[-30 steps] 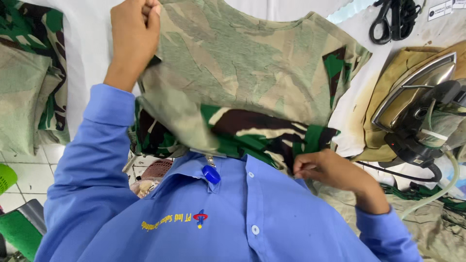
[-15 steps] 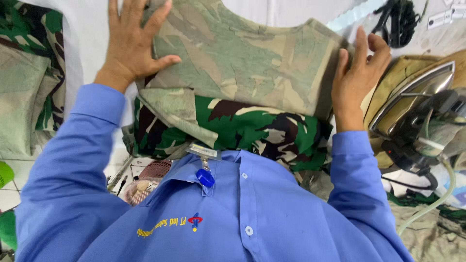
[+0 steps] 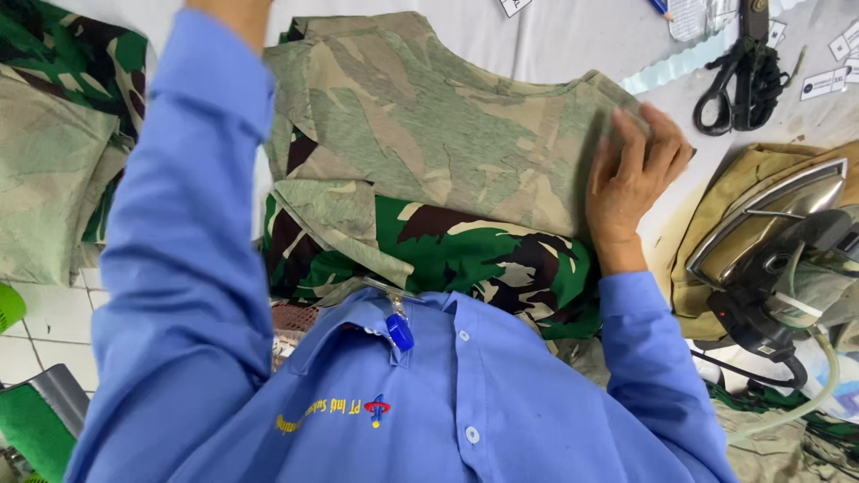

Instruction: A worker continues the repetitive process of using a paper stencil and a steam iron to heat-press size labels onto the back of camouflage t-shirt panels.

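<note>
A camouflage garment [image 3: 447, 134] lies on the white table in the head view, its pale inner side up and a darker green part [image 3: 483, 255] folded under near my chest. My right hand [image 3: 631, 179] rests flat on the garment's right edge with the fingers spread, holding nothing. My left arm in a blue sleeve [image 3: 188, 224] stretches across the garment's left side toward the far edge. Only the wrist shows at the top border; the left hand itself is out of the frame.
A steam iron [image 3: 769, 241] sits on a tan cloth [image 3: 743, 179] at the right, its hose trailing down. Black scissors [image 3: 734, 80] and small paper tags [image 3: 823, 85] lie at the top right. Folded camouflage pieces [image 3: 54, 170] are stacked at the left.
My left arm has reached farther away, taking the hand past the top of the frame. My right hand has stayed flat on the garment's right edge.
</note>
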